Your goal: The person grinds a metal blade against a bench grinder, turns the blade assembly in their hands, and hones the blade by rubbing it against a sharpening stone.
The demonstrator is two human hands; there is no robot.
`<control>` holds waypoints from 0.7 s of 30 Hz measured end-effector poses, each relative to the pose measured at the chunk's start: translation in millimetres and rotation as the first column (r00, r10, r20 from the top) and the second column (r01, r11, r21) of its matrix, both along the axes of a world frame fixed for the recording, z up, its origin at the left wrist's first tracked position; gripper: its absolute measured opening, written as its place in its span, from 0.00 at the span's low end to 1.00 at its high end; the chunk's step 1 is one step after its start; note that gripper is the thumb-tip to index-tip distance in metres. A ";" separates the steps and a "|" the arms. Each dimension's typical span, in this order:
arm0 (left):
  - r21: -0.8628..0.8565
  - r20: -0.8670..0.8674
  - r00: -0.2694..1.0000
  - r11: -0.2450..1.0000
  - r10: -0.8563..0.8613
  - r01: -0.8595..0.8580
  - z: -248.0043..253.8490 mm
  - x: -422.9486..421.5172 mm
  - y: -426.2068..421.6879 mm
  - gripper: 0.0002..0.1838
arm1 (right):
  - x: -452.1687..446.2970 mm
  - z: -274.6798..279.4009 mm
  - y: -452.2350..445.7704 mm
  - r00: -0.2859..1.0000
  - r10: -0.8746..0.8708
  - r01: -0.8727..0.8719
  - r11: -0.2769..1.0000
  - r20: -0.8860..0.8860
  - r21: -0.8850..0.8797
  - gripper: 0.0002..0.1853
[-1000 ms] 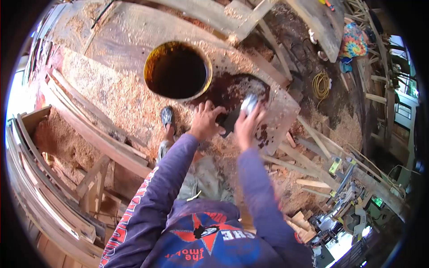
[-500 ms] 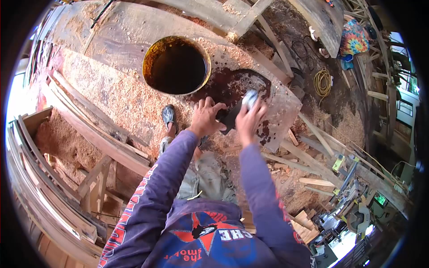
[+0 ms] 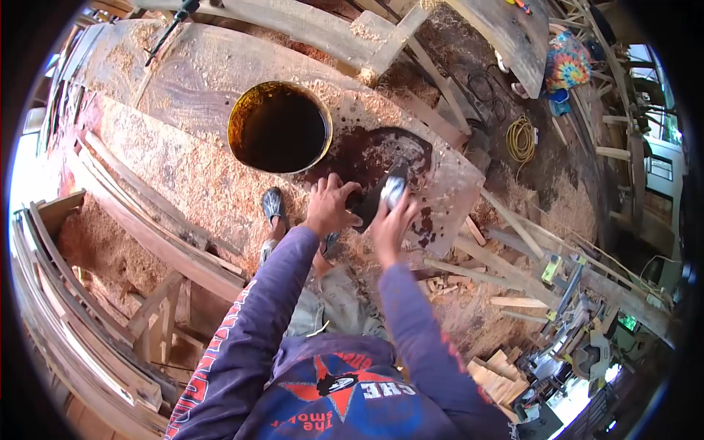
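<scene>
A dark flat piece (image 3: 374, 192) lies at the near edge of a board (image 3: 451, 187) stained with dark liquid. My left hand (image 3: 331, 207) grips its left end, thumb and fingers curled round it. In my right hand (image 3: 394, 224) is a whitish, shiny object (image 3: 394, 191), blurred, held over the right part of the dark piece; whether it touches is unclear. Just beyond my left hand stands a round bucket (image 3: 328, 139) of dark liquid, its inner wall stained yellow-brown.
Wood shavings (image 3: 176, 154) cover the boards. A black tool (image 3: 172, 29) lies at the upper left. To the right are a coiled yellow cord (image 3: 521, 139), a person in a tie-dye shirt (image 3: 568, 64), and a circular saw (image 3: 589, 359) at the lower right. Long planks (image 3: 81, 323) are stacked at left.
My right hand and the whitish object have shifted left and nearer to me, over the dark piece. My left hand keeps its hold. The whole view has shifted slightly.
</scene>
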State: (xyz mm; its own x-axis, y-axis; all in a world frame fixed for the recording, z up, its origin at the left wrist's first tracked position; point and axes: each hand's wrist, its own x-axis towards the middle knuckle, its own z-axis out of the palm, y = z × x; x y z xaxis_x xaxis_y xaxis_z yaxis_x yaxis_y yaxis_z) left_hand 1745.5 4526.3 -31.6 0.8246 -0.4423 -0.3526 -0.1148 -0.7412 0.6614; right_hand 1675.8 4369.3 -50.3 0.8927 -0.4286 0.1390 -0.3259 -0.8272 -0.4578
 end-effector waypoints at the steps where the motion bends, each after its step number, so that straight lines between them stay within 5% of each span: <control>1: -0.017 0.007 1.000 1.000 0.012 -0.012 0.4 -0.1 0.2 0.41 | -19.5 3.0 10.4 0.998 -0.030 0.036 0.994 -0.063 0.103 0.33; 4: -0.028 0.033 0.999 1.000 0.012 -0.011 -1.8 -2.7 1.3 0.41 | 26.4 -13.9 -22.9 0.998 0.042 -0.039 0.998 0.053 -0.045 0.33; 6: -0.044 0.042 0.999 0.999 0.024 -0.023 -4.3 -13.2 2.1 0.41 | 75.1 11.7 -29.3 0.996 -0.069 0.071 0.997 -0.055 0.034 0.35; 8: -0.020 0.030 0.999 1.000 0.011 -0.011 1.6 -1.5 -0.2 0.40 | 46.4 -1.4 -22.4 0.998 -0.059 0.061 0.994 0.024 -0.086 0.36; 10: -0.018 -0.009 1.000 1.000 0.004 -0.005 -2.7 4.9 -1.1 0.40 | -12.3 0.1 8.3 0.998 -0.047 0.052 0.990 -0.045 0.131 0.37; 12: -0.031 0.029 1.000 1.000 0.006 -0.005 -4.3 -1.9 0.9 0.40 | -7.9 -7.3 -5.4 0.998 0.059 -0.059 0.998 0.005 -0.027 0.35; 15: -0.022 0.045 0.999 1.000 0.023 -0.022 -4.2 -4.5 -1.1 0.40 | 71.1 2.0 -31.8 0.997 -0.046 0.044 0.998 0.061 0.042 0.28; 18: -0.018 0.012 1.000 1.000 0.000 0.000 -6.1 -0.9 0.3 0.40 | 28.0 -14.7 -21.4 0.995 0.021 -0.007 0.989 0.092 -0.149 0.34; 19: -0.027 0.019 1.000 1.000 0.011 -0.011 -6.2 5.1 0.0 0.40 | -6.6 -15.4 -2.7 0.999 -0.011 0.006 0.995 0.047 0.104 0.36; 21: -0.031 -0.017 1.000 0.999 0.009 -0.009 -4.6 -6.3 1.0 0.39 | -19.0 -11.7 -4.5 0.998 0.053 -0.054 0.998 0.035 0.032 0.34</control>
State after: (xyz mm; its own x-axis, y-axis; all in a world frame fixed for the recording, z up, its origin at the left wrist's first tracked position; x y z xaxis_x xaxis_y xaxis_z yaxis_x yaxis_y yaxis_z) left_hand 1739.3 4527.3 -36.2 0.8227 -0.4458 -0.3528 -0.0964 -0.7210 0.6862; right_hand 1656.8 4364.8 -62.0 0.9094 -0.3853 0.1568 -0.2653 -0.8275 -0.4949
